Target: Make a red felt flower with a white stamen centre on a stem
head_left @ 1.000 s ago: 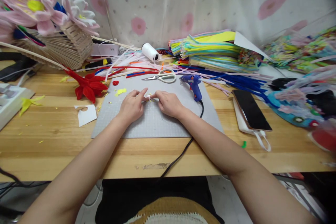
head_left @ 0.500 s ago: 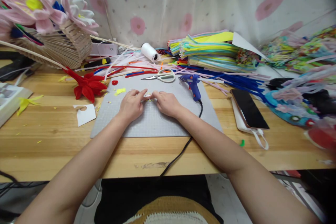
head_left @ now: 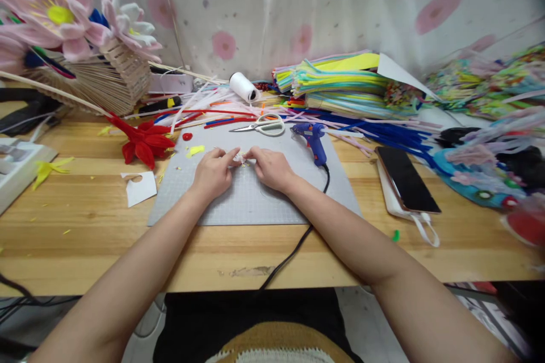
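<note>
On mat (head_left: pixel 255 204), left hand (head_left: pixel 213 173) and right hand (head_left: pixel 272 169): each grip pinched on tiny white-yellow piece (head_left: pixel 242 159). Glue gun (head_left: pixel 314 139) just right, scissors (head_left: pixel 261 125) behind, phone (head_left: pixel 406 178) well right.

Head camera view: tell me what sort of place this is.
Probably a home craft workbench for making artificial flowers: a blue glue gun, scissors and stacked coloured sheets ring the grey cutting mat.

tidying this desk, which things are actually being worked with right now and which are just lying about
In use:
- left hand and right hand, both pinching the small white and yellow piece
- grey cutting mat under them

Lying about:
- scissors
- blue glue gun
- phone
- red flower
- white thread spool
- stack of coloured sheets
</note>
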A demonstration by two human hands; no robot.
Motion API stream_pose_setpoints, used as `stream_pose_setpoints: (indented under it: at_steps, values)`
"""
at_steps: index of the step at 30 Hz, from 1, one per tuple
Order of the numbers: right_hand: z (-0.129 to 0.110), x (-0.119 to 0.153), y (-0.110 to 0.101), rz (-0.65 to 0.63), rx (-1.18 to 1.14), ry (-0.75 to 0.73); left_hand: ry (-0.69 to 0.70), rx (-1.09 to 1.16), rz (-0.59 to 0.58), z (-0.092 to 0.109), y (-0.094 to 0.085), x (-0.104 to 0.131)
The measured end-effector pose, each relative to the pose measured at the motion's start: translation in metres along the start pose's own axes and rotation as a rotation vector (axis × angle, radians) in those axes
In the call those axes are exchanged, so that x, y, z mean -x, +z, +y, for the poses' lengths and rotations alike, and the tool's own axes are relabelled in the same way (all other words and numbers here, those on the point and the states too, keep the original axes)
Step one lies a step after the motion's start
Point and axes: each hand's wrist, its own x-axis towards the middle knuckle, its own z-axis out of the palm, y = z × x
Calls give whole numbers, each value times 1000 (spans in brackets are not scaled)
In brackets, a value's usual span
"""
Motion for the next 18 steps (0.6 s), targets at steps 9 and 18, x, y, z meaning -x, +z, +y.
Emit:
stream_pose_setpoints:
  at_steps: [9, 18]
  values:
    - [-4, -2, 2, -40, 50, -12, -10, 76, 38, 1, -2, 2]
    - [-3, -2, 1, -41, 47, -2, -55, -1, 62, -4, 4, -2]
